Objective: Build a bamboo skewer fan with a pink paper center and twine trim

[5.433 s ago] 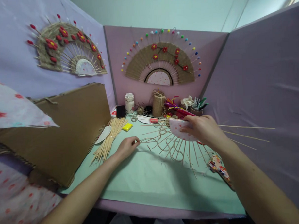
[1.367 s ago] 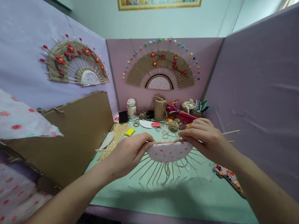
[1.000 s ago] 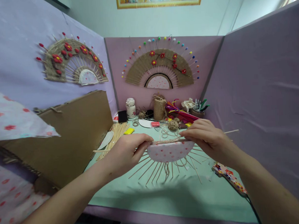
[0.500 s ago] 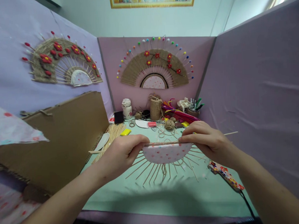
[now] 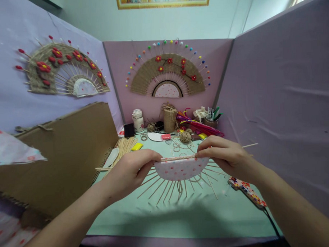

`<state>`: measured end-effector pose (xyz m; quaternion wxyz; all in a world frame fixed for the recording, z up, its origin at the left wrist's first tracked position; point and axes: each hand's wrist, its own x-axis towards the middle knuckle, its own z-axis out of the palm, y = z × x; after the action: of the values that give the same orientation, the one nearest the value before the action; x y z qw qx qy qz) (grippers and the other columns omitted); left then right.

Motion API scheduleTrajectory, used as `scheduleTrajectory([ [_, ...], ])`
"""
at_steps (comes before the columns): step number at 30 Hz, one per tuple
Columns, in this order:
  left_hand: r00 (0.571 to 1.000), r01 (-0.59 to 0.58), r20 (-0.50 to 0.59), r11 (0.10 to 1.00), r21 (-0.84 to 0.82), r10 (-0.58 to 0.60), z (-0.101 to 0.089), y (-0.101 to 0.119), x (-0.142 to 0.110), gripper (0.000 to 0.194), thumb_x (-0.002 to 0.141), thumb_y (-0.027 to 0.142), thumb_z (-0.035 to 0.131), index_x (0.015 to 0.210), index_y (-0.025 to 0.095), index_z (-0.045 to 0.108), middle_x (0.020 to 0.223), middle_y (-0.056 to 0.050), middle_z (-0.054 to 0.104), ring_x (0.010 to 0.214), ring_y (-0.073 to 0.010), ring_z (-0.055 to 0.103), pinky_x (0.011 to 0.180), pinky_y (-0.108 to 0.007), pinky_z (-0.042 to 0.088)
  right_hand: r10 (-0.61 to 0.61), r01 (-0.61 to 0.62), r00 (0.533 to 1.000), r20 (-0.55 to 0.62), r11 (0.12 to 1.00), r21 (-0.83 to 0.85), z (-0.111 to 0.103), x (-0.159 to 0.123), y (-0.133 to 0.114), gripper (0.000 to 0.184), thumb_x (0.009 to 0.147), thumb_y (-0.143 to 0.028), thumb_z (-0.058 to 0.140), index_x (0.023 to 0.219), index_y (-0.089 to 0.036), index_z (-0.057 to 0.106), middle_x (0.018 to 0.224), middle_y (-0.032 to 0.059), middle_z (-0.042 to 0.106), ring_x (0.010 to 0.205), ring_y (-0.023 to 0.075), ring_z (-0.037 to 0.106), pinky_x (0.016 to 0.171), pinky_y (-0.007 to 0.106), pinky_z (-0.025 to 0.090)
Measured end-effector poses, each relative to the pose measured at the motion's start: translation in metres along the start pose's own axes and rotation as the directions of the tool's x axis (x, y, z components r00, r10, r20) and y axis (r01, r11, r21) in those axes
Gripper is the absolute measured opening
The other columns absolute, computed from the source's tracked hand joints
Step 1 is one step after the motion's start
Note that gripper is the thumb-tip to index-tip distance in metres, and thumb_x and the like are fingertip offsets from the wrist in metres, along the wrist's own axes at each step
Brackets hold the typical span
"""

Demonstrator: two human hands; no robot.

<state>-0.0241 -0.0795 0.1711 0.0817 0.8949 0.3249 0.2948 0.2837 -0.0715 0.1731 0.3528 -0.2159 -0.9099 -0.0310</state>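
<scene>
Between my two hands, just above the table, is a half-round fan base covered in white cloth with red spots. Thin wooden sticks radiate from its curved edge toward me, and a loop of twine hangs among them. The straight edge faces away and has a cord-like strip along it. My left hand pinches the left end of that edge between thumb and fingers. At the right end, my right hand grips the edge, its fingers laid over the top.
A patterned glue gun lies at right, its cord running forward. Bamboo sticks and a cardboard sheet are at left. Behind are a twine spool, a twine ball and a white jar. Finished fans hang on the panels.
The view has shifted slightly, moving the surroundings a little to the left. Both hands keep their hold, and the far edge of the fan base is tipped slightly more into view.
</scene>
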Motion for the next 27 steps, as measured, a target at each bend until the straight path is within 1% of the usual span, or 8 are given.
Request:
scheduleTrajectory([
  [4,0.998,-0.047,-0.035,0.999,0.017,0.048,0.000,0.001,0.001,0.020,0.092,0.012,0.045,0.100,0.020,0.061,0.097,-0.001,0.072,0.087,-0.0114,0.067,0.077,-0.022,0.051,-0.025,0.025,1.000,0.005,0.999,0.021,-0.001,-0.002,0.001,0.033,0.091,-0.003,0.041,0.102,-0.020,0.066,0.093,0.0088,0.065,0.084,0.0156,0.061,0.071,0.029,0.051],
  [8,0.998,-0.057,-0.034,0.998,0.011,0.057,0.000,0.005,0.001,0.018,0.088,0.011,0.050,0.100,0.019,0.061,0.098,-0.003,0.072,0.088,-0.0121,0.067,0.077,-0.022,0.051,-0.032,0.032,0.999,0.026,0.999,0.021,-0.002,-0.003,-0.002,0.027,0.088,-0.006,0.049,0.106,-0.018,0.064,0.094,0.0096,0.065,0.085,0.0173,0.060,0.072,0.031,0.051],
  [11,0.998,-0.060,-0.036,0.998,-0.009,0.060,-0.001,0.008,0.002,0.013,0.088,0.015,0.055,0.099,0.018,0.061,0.099,-0.003,0.070,0.089,-0.0122,0.066,0.078,-0.023,0.051,-0.016,0.016,1.000,0.010,1.000,0.014,-0.001,-0.004,-0.003,0.021,0.087,-0.009,0.057,0.105,-0.019,0.064,0.094,0.0088,0.065,0.086,0.0176,0.060,0.073,0.031,0.051],
  [13,0.996,-0.075,-0.046,0.997,0.013,0.076,-0.002,0.008,0.003,0.010,0.088,0.017,0.057,0.096,0.018,0.062,0.098,-0.004,0.068,0.089,-0.0128,0.065,0.079,-0.024,0.051,-0.008,0.008,1.000,-0.008,1.000,0.002,0.000,-0.005,-0.002,0.019,0.087,-0.011,0.060,0.104,-0.020,0.064,0.094,0.0080,0.065,0.086,0.0173,0.060,0.074,0.031,0.051],
  [16,0.993,-0.087,-0.081,0.994,0.059,0.091,-0.003,0.006,0.005,0.010,0.090,0.017,0.056,0.095,0.017,0.065,0.094,-0.005,0.065,0.085,-0.0131,0.063,0.076,-0.025,0.051,-0.005,0.004,0.999,-0.032,1.000,-0.028,0.002,-0.008,0.000,0.017,0.088,-0.012,0.060,0.103,-0.020,0.065,0.095,0.0080,0.064,0.086,0.0174,0.059,0.074,0.032,0.051],
  [18,0.991,-0.080,-0.104,0.995,0.061,0.086,-0.002,0.005,0.005,0.011,0.090,0.017,0.057,0.095,0.017,0.066,0.093,-0.005,0.063,0.083,-0.0126,0.063,0.074,-0.024,0.051,-0.004,0.002,0.999,-0.044,0.999,-0.046,0.003,-0.009,0.001,0.017,0.088,-0.012,0.060,0.101,-0.020,0.066,0.093,0.0080,0.063,0.085,0.0173,0.058,0.072,0.031,0.051],
  [27,0.988,-0.063,-0.138,0.997,0.042,0.068,0.000,0.000,0.000,0.005,0.089,0.018,0.060,0.090,0.017,0.064,0.089,-0.004,0.067,0.082,-0.0130,0.063,0.074,-0.024,0.051,-0.007,0.005,0.999,-0.040,0.999,-0.052,0.002,-0.011,0.002,0.021,0.087,-0.007,0.059,0.104,-0.019,0.065,0.093,0.0085,0.062,0.084,0.0173,0.058,0.070,0.030,0.051],
])
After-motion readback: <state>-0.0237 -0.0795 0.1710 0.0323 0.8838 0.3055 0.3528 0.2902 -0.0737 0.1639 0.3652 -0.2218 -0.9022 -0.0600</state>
